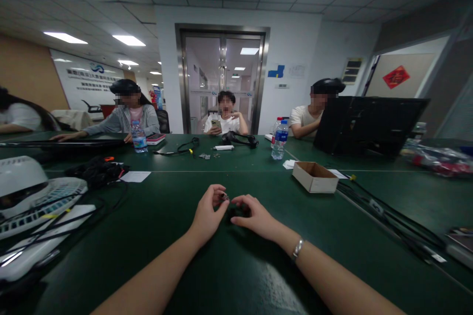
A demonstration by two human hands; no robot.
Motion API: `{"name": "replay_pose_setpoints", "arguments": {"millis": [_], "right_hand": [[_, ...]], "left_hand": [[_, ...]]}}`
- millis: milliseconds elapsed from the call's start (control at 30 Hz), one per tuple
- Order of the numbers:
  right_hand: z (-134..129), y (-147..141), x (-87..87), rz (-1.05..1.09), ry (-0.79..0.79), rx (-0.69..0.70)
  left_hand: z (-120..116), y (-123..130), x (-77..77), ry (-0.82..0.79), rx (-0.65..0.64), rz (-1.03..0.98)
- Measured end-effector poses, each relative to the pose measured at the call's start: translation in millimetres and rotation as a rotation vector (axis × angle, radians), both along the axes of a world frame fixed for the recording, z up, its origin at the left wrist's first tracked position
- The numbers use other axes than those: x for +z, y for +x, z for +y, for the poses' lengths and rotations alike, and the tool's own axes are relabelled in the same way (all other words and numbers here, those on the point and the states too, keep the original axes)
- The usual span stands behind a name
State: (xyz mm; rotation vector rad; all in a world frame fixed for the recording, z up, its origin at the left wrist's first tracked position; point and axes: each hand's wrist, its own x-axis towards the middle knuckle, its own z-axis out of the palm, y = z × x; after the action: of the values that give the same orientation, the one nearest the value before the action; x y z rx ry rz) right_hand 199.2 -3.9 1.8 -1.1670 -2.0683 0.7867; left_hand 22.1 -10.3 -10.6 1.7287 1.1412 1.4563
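The left hand [209, 211] pinches a small shiny thing [224, 197] with its fingertips, just above the table. The right hand [256, 214] is close beside it, thumb and first finger bent with a gap between them; the gap is dark, so I cannot tell if it holds something too. Under both hands is a big dark green table [129, 236]. Across it, a person in a white shirt [210, 124] sits before the glass doors, and a person in a gray jacket [146, 120] sits to the left. On the right stands a black computer monitor [369, 125], its back turned this way. A white fan [66, 192] lies at the left, with black wires near it. An open cardboard box [314, 187] sits past the right hand. Behind the box stands a water bottle [280, 142] with a blue label. A silver bracelet [297, 249] is on the right wrist. The small shiny thing is the littlest, and it is too tiny to name.
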Motion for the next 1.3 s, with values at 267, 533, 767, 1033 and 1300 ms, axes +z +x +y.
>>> {"name": "replay_pose_setpoints", "arguments": {"millis": [267, 533, 767, 1033, 1300], "right_hand": [[-1.0, 1.1, -3.1, 0.111, 0.035, 0.011], [-0.4, 4.4, -0.7, 0.09, 0.058, 0.015], [0.3, 3.7, -0.8, 0.061, 0.104, -0.02], [-1.6, 4.3, 1.4, 0.048, 0.11, 0.006], [-2.5, 3.6, 2.5, 0.032, 0.114, 0.01]], "left_hand": [[0.3, -3.1, 2.7, -0.106, -0.053, -0.105], [0.7, -5.0, 3.5, -0.208, -0.165, -0.139], [2.6, -6.0, 1.1, -0.215, -0.155, -0.108], [1.8, -6.3, 2.1, -0.222, -0.176, -0.085], [0.3, -6.7, 3.8, -0.245, -0.188, -0.078]]}}
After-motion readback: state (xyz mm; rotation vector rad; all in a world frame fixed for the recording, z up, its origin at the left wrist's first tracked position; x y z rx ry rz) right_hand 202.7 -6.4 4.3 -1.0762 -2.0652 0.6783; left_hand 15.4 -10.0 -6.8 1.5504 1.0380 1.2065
